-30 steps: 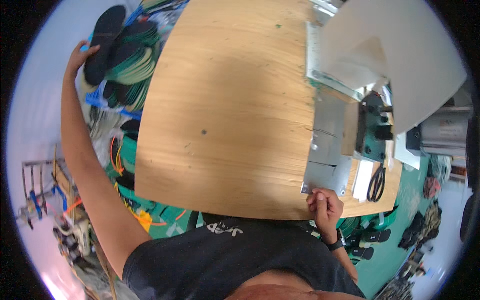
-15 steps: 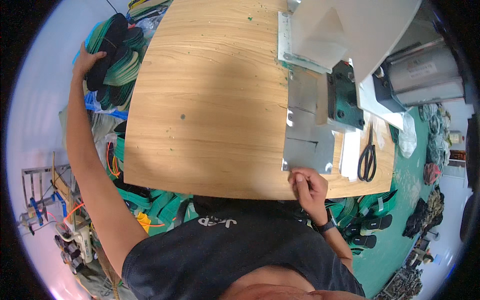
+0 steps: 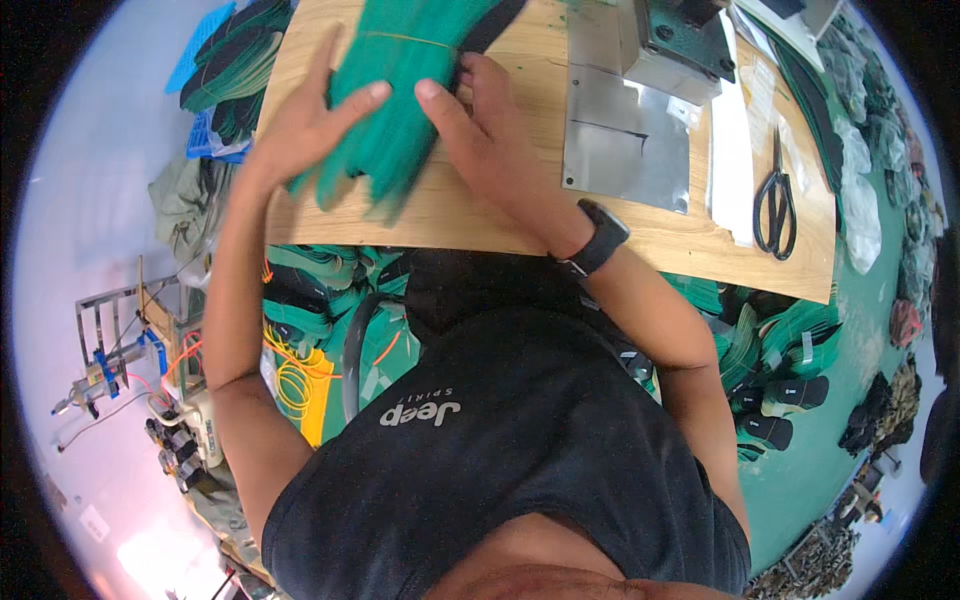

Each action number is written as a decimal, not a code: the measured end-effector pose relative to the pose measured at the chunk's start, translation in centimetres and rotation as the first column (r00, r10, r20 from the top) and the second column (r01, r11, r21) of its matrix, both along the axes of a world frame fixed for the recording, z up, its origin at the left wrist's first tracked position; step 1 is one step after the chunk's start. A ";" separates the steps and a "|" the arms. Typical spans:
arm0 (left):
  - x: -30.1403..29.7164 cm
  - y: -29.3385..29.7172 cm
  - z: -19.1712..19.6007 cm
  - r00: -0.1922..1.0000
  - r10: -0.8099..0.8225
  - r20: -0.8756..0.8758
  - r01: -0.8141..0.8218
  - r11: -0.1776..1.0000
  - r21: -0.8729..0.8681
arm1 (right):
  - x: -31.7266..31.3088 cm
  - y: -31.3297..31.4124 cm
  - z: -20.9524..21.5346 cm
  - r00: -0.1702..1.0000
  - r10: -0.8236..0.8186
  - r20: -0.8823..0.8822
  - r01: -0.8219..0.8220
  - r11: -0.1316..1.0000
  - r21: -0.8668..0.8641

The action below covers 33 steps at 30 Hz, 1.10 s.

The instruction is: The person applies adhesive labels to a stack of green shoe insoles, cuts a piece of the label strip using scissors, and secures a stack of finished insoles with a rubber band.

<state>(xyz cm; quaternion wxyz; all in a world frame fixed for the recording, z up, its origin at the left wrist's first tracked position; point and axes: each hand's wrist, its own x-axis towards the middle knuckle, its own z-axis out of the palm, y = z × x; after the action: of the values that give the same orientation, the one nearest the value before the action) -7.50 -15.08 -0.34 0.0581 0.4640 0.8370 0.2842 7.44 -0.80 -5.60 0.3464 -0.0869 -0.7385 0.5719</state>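
A bundle of green and black fabric-like strips (image 3: 390,110) is over the far left part of the wooden table, bound by a thin band. Its near ends are smeared by motion. My left hand (image 3: 315,125) grips its left side, thumb on the green top and fingers stretched along the edge. From the right, my right hand (image 3: 500,145) holds the bundle, its thumb on top and fingers curled by the black edge. Whether the bundle rests on the wood or hangs just above it, I cannot tell.
A machine with a metal block (image 3: 675,50) stands over a grey metal plate (image 3: 625,140) at the right. Black-handled scissors (image 3: 775,205) lie beyond white strips. More green bundles (image 3: 235,60) are piled left of the table (image 3: 500,215); others lie below its front edge.
My left hand has come from the pile at the left onto the table with a bundle. My right hand has left the metal plate's near edge and taken hold of that bundle.
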 end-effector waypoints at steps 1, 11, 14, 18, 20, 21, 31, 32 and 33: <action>1.0 0.2 -0.1 1.000 0.000 0.025 0.000 1.000 -0.013 | -0.2 0.2 -0.2 1.000 0.003 -0.023 -0.002 0.999 0.053; 4.2 0.7 -0.5 0.933 0.027 0.358 -0.146 0.940 0.310 | 1.4 1.2 1.7 0.976 0.194 0.102 -0.193 0.981 -0.012; 5.5 2.0 2.1 0.956 0.070 0.284 -0.143 0.958 0.247 | 0.4 0.4 1.2 0.987 -0.152 0.052 0.110 0.874 0.473; 4.6 1.6 1.0 0.968 -0.059 0.243 -0.024 0.946 0.324 | 0.4 1.5 3.8 0.981 0.172 0.089 -0.186 0.966 0.179; 3.5 1.2 0.1 0.986 -0.071 0.154 0.015 0.942 0.337 | 0.4 1.9 4.4 0.941 0.314 0.126 -0.318 0.948 0.013; 3.4 1.0 0.0 0.986 -0.070 0.153 0.015 0.941 0.338 | 0.2 1.7 3.4 0.980 0.162 0.117 -0.179 0.972 0.151; 4.1 0.9 1.1 0.997 0.000 0.082 -0.021 0.965 0.261 | 1.4 4.6 7.4 0.807 -0.002 0.591 -0.224 0.924 0.309; 4.2 0.9 1.1 1.000 0.020 0.021 -0.025 0.974 0.226 | 1.4 4.2 8.3 0.767 -0.033 0.640 -0.251 0.903 0.348; 4.6 1.4 1.0 0.998 0.044 0.045 -0.054 0.968 0.245 | 1.5 3.8 8.7 0.861 0.068 0.505 -0.319 0.844 0.431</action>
<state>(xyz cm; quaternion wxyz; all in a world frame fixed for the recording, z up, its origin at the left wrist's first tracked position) -2.87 -13.68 0.67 0.0094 0.4411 0.8053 0.3960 8.94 2.97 3.10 0.1057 -0.0528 -0.9274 0.3550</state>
